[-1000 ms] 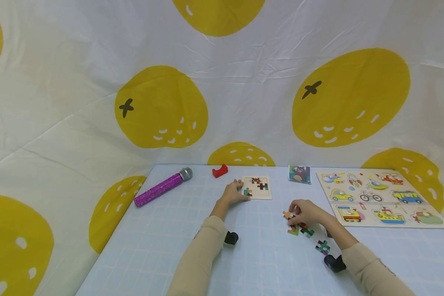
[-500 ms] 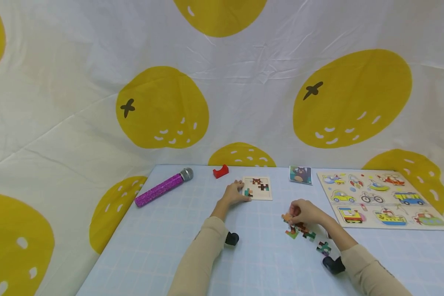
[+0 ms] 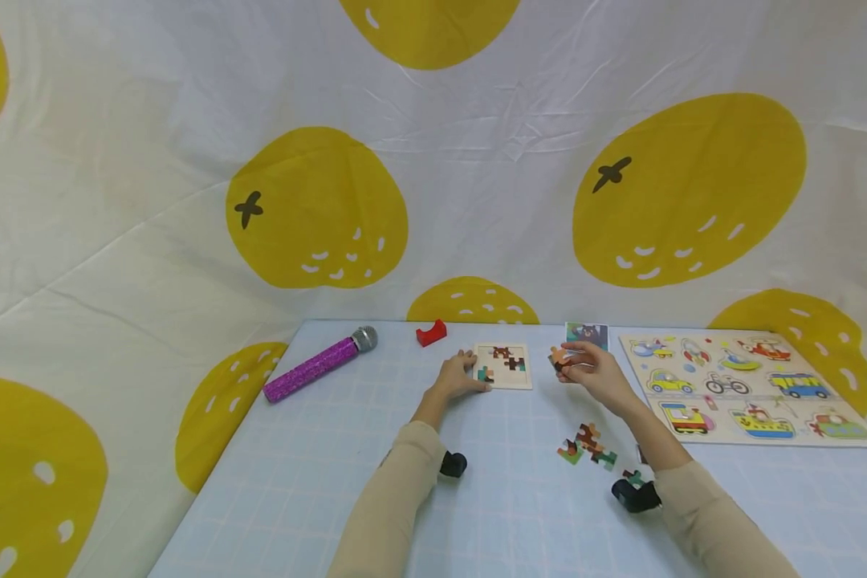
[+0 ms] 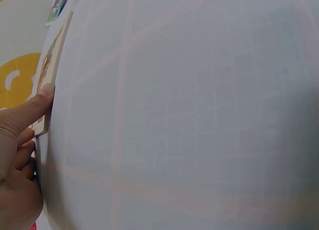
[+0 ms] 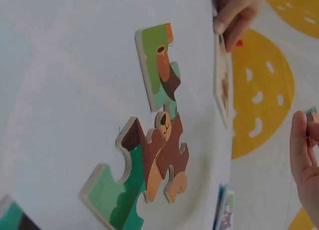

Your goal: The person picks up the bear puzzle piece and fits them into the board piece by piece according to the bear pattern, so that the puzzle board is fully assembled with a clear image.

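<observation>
My left hand (image 3: 455, 380) grips the lower left corner of a small wooden puzzle board (image 3: 502, 379), its thumb (image 4: 37, 103) along the near edge. Several brown and teal pieces lie inside the board's frame. Held up to the right of the board, an orange and dark puzzle piece (image 3: 557, 359) is pinched between the thumb and fingers of my right hand (image 3: 596, 376). Below that hand, several loose puzzle pieces (image 3: 588, 437) lie bunched on the table, showing green, brown and a bear's snout. Another teal piece (image 3: 632, 477) is partly hidden by the right wrist camera.
A picture card with a bear (image 3: 587, 333) lies behind my right hand, partly covered. To the right is a large vehicle peg board (image 3: 737, 389). A purple glitter microphone (image 3: 314, 369) and a red block (image 3: 431, 333) lie to the left, near the patterned curtain.
My right hand has lifted the orange piece off the loose pile and moved up and away, beside the board. The left hand has stayed on the board.
</observation>
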`<action>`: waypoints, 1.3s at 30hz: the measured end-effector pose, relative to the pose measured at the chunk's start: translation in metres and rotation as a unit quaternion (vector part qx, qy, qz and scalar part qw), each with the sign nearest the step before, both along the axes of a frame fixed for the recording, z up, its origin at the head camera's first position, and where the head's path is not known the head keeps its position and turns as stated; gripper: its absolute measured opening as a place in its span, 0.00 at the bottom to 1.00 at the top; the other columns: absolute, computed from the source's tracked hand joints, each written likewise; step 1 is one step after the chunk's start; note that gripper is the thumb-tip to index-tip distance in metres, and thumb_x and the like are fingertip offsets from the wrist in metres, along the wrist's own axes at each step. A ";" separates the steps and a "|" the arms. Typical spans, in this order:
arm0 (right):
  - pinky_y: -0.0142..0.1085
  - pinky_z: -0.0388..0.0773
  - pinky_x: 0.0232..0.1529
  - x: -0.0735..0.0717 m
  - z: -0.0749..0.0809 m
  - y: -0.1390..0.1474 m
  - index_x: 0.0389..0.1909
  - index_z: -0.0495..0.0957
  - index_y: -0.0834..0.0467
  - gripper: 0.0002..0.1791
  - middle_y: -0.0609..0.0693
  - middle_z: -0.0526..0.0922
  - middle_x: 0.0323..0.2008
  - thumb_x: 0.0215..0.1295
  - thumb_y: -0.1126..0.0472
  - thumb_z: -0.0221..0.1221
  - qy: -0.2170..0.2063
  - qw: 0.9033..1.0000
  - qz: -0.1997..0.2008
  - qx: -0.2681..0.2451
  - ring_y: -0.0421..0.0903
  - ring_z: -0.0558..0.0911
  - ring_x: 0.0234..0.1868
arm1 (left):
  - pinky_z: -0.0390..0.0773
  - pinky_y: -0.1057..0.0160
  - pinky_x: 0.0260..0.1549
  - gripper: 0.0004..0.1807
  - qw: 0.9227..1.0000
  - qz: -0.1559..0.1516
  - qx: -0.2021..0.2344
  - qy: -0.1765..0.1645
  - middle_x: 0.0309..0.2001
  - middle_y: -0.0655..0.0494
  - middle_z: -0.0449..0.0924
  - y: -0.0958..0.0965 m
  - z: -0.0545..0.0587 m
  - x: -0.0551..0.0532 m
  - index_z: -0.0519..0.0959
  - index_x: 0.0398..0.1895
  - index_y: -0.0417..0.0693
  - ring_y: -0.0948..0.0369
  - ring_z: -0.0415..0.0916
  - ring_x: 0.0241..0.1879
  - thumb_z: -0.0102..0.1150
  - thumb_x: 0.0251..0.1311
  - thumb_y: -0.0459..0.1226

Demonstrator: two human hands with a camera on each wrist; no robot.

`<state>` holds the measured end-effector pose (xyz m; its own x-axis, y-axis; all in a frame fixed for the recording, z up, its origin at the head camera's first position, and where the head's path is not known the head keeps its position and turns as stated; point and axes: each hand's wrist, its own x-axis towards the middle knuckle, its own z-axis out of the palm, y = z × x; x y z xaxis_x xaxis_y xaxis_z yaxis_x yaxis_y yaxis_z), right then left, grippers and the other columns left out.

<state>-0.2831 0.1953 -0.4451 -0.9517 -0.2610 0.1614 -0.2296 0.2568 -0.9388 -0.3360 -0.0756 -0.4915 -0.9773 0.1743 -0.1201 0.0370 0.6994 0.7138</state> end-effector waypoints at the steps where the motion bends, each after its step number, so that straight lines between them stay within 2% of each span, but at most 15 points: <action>1: 0.38 0.82 0.40 -0.001 0.001 -0.001 0.61 0.62 0.73 0.24 0.73 0.74 0.44 0.63 0.76 0.52 0.003 1.000 -0.003 -0.009 0.41 0.84 0.34 | 0.51 0.52 0.69 0.41 1.000 -0.001 -0.001 0.000 0.70 0.50 0.58 0.000 0.000 0.000 0.66 0.66 0.41 0.53 0.46 0.72 0.72 0.48 0.41; 6: 0.33 0.82 0.38 -0.005 0.002 -0.006 0.61 0.64 0.73 0.25 0.74 0.73 0.42 0.62 0.77 0.52 0.018 0.998 -0.019 -0.050 0.40 0.85 0.33 | 0.51 0.52 0.69 0.41 1.000 -0.001 0.001 0.000 0.70 0.51 0.58 0.000 -0.002 -0.001 0.66 0.66 0.41 0.53 0.46 0.72 0.72 0.47 0.41; 12: 0.34 0.82 0.37 -0.008 0.004 -0.014 0.60 0.65 0.74 0.25 0.74 0.75 0.40 0.61 0.76 0.54 0.028 0.996 -0.041 -0.078 0.36 0.84 0.32 | 0.50 0.52 0.69 0.41 1.000 -0.004 0.002 0.000 0.70 0.51 0.59 -0.001 -0.003 -0.002 0.66 0.66 0.42 0.53 0.46 0.72 0.72 0.47 0.41; 18: 0.40 0.82 0.39 -0.013 0.004 -0.020 0.58 0.66 0.75 0.23 0.66 0.79 0.37 0.63 0.73 0.56 0.008 0.993 -0.060 -0.102 0.36 0.84 0.30 | 0.50 0.51 0.69 0.41 1.000 -0.005 0.006 0.000 0.70 0.50 0.59 -0.001 -0.002 -0.002 0.66 0.66 0.41 0.53 0.46 0.72 0.72 0.47 0.41; 24: 0.34 0.83 0.35 -0.018 0.001 -0.027 0.57 0.67 0.75 0.23 0.57 0.84 0.37 0.63 0.69 0.57 -0.001 0.990 -0.073 -0.117 0.35 0.83 0.32 | 0.51 0.51 0.69 0.41 1.000 -0.007 0.010 0.000 0.70 0.50 0.58 -0.002 -0.001 -0.001 0.66 0.66 0.41 0.53 0.46 0.72 0.72 0.47 0.41; 29: 0.33 0.83 0.34 -0.021 0.001 -0.032 0.58 0.65 0.75 0.24 0.46 0.84 0.32 0.64 0.69 0.57 -0.018 0.988 -0.071 -0.137 0.37 0.84 0.31 | 0.52 0.51 0.68 0.41 1.000 -0.003 0.009 -0.006 0.70 0.50 0.58 -0.001 0.001 0.000 0.65 0.66 0.42 0.53 0.46 0.72 0.71 0.48 0.41; 35: 0.36 0.83 0.34 -0.023 0.001 -0.038 0.62 0.62 0.74 0.24 0.51 0.77 0.36 0.66 0.72 0.52 -0.021 0.984 -0.059 -0.164 0.42 0.84 0.30 | 0.51 0.51 0.68 0.41 1.000 -0.003 0.011 -0.008 0.70 0.50 0.58 -0.001 0.000 -0.001 0.66 0.66 0.42 0.53 0.46 0.72 0.71 0.49 0.41; 39: 0.32 0.83 0.33 -0.024 0.000 -0.040 0.62 0.64 0.71 0.23 0.56 0.70 0.40 0.66 0.73 0.51 -0.010 0.989 -0.066 -0.132 0.39 0.81 0.30 | 0.51 0.51 0.68 0.40 1.000 -0.003 0.012 -0.008 0.70 0.50 0.59 -0.001 -0.001 -0.001 0.66 0.66 0.42 0.53 0.46 0.72 0.72 0.48 0.41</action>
